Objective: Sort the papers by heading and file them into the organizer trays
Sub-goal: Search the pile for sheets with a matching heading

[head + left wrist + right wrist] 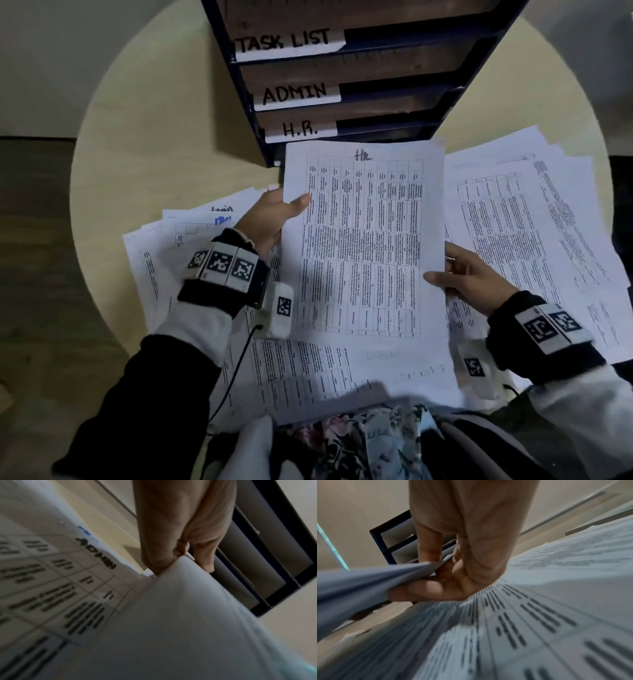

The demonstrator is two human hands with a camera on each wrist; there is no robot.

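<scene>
I hold a printed sheet headed "HR" [363,240] flat above the table, just in front of the dark blue organizer [342,96]. My left hand [274,219] pinches its left edge, thumb on top. My right hand [469,277] pinches its right edge. The sheet's blank underside [180,622] fills the left wrist view, and its edge [376,577] sits between thumb and fingers in the right wrist view. The organizer's trays are labelled TASK LIST [287,41], ADMIN [296,94] and H.R. [301,130]. The sheet's top edge lies right below the H.R. tray.
Loose printed papers cover the round beige table [154,137]: a pile on the left [191,246] with a sheet headed ADMIN [96,553], a fanned pile on the right [534,212], more under the held sheet [325,370]. Floral clothing [359,442] is at the near edge.
</scene>
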